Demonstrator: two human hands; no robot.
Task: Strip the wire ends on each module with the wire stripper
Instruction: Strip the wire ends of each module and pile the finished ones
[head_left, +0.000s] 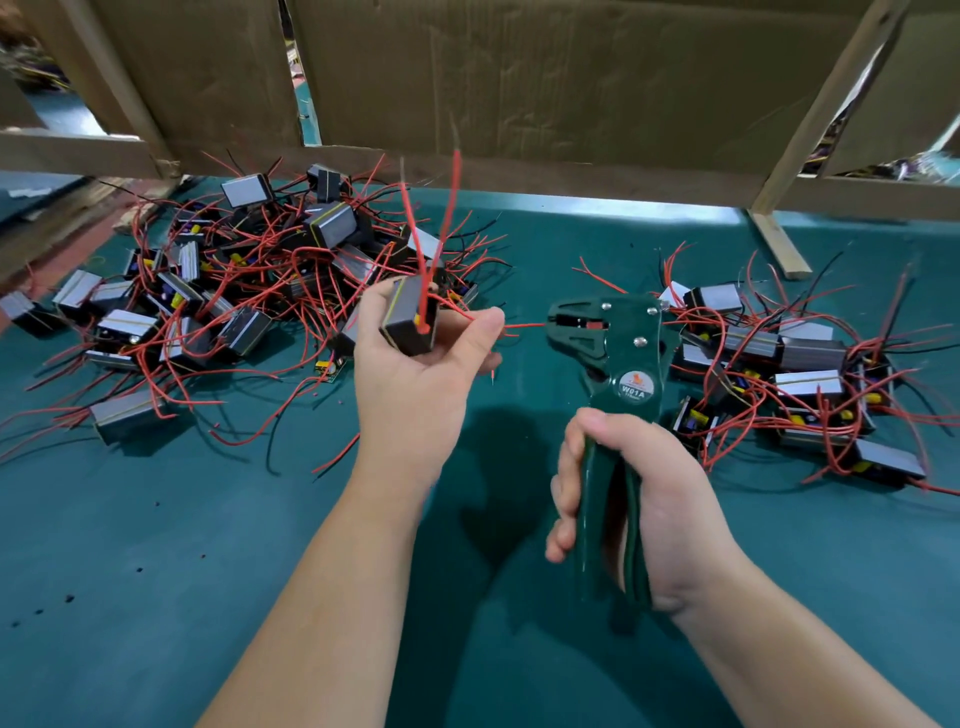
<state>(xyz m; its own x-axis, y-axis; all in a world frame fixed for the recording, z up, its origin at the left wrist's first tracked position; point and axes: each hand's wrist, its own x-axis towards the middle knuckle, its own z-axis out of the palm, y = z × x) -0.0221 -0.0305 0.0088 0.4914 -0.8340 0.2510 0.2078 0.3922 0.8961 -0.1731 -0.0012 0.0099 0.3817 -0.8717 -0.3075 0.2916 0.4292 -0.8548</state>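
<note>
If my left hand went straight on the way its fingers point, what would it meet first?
Probably the wire stripper, at its head: the left hand, gripping a module, pinches a red wire aimed there, though depth is unclear.

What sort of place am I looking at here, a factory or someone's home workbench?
Most likely a small electronics assembly workshop. A left heap of identical wired modules and a right heap lie on a green bench mat, the right hand grips a wire stripper, and cardboard screens back the bench.

Glossy green wire stripper (634, 364), matt teal table (208, 545), creased cardboard (519, 78), dull-metal modules (808, 383).
</note>
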